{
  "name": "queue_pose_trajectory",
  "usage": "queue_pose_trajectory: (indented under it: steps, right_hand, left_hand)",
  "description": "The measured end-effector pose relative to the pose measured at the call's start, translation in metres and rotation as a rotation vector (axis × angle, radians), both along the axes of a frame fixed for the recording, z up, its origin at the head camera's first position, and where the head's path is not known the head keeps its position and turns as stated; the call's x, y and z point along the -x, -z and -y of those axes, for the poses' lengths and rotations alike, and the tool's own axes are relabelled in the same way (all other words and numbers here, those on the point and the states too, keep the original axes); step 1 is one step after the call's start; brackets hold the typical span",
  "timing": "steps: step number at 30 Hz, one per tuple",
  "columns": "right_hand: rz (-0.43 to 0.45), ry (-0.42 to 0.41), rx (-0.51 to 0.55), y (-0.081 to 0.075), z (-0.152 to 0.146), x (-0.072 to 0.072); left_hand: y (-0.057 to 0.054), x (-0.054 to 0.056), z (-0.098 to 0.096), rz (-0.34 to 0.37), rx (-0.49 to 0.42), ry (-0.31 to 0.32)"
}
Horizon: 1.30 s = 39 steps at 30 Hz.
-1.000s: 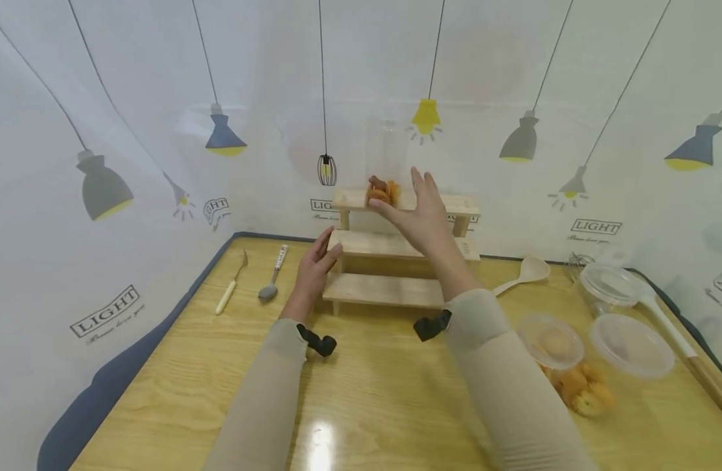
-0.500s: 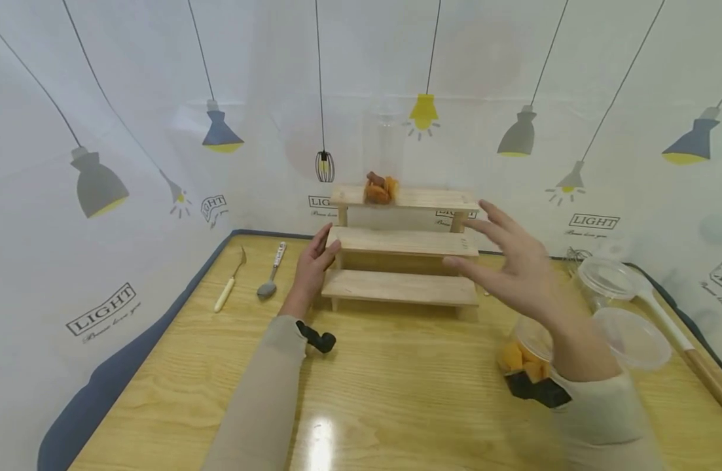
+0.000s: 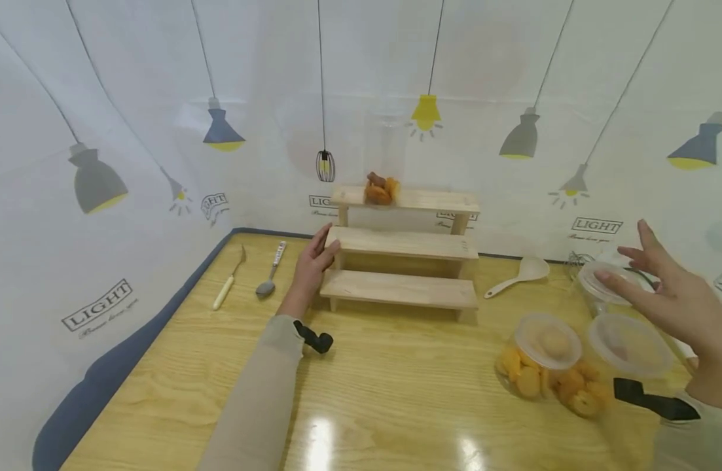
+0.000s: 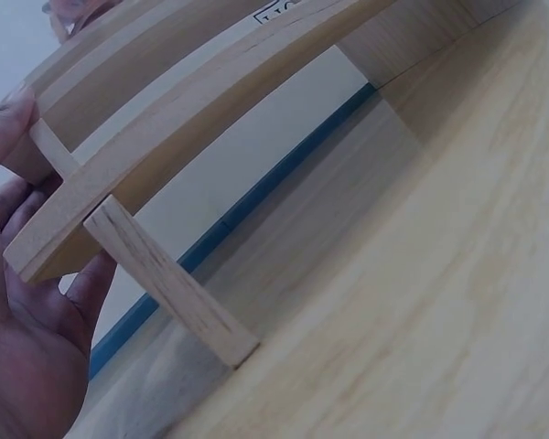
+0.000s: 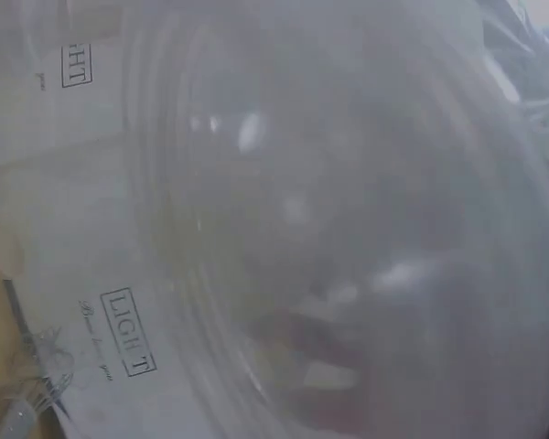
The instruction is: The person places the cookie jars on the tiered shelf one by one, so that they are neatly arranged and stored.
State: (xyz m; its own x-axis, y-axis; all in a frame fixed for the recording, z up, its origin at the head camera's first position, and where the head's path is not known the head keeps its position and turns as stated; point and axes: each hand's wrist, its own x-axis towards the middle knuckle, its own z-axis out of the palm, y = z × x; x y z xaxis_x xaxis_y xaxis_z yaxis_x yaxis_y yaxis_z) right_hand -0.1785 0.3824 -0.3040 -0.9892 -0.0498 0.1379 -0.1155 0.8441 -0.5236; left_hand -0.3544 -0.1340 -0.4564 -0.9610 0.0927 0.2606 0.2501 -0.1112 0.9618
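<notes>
Swinging right, the right hand has left the wooden rack for the lidded tubs, grip released, clear jar standing left of centre on the top tier, so placement looks done, left hand still gripping the rack's left end.

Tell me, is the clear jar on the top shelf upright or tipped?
Upright: the clear jar stands tall on the top shelf, with the orange and brown pieces gathered at its bottom.
</notes>
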Motion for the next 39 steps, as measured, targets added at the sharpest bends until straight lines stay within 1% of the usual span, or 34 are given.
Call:
queue_pose_trajectory:
  steps: [2, 3, 4, 5, 7, 9, 10, 14, 19, 26, 30, 34, 39]
  right_hand:
    - [0.098, -0.027, 0.024, 0.004, -0.007, 0.003]
    - [0.149, -0.037, 0.025, 0.006, -0.010, 0.004]
    - [0.191, -0.040, 0.015, 0.007, -0.012, 0.006]
    - [0.219, -0.041, -0.003, 0.008, -0.014, 0.007]
    - [0.238, -0.031, -0.030, 0.011, -0.016, 0.009]
    - [0.235, -0.015, -0.055, 0.014, -0.017, 0.010]
    - [0.229, -0.009, -0.067, 0.015, -0.018, 0.011]
    - [0.219, -0.003, -0.073, 0.017, -0.018, 0.012]
    - [0.220, -0.001, -0.088, 0.015, -0.017, 0.011]
    - [0.177, -0.005, -0.119, 0.012, -0.015, 0.009]
    - [0.149, 0.010, -0.154, 0.010, -0.014, 0.007]
    - [0.116, 0.032, -0.154, 0.007, -0.012, 0.003]
    - [0.067, 0.049, -0.111, 0.004, -0.007, -0.001]
  left_hand:
    - [0.000, 0.000, 0.001, -0.006, -0.005, -0.005]
    - [-0.003, -0.003, 0.001, -0.001, -0.006, 0.002]
    - [-0.003, -0.002, 0.002, -0.003, -0.007, 0.004]
    - [-0.003, -0.003, 0.002, -0.006, -0.004, 0.007]
    - [-0.003, -0.003, 0.003, -0.008, -0.002, 0.010]
    - [-0.003, -0.003, 0.002, -0.003, -0.002, 0.011]
    - [0.001, 0.000, 0.002, -0.009, -0.002, 0.006]
    - [0.000, 0.000, 0.001, -0.005, -0.011, 0.007]
    - [-0.001, -0.001, 0.000, 0.000, -0.030, 0.012]
    - [-0.002, -0.004, -0.001, 0.017, -0.028, 0.015]
    - [-0.003, -0.004, -0.001, 0.019, -0.035, 0.026]
    - [-0.002, -0.004, -0.002, 0.028, -0.027, 0.022]
    - [-0.002, -0.005, -0.002, 0.022, -0.023, 0.010]
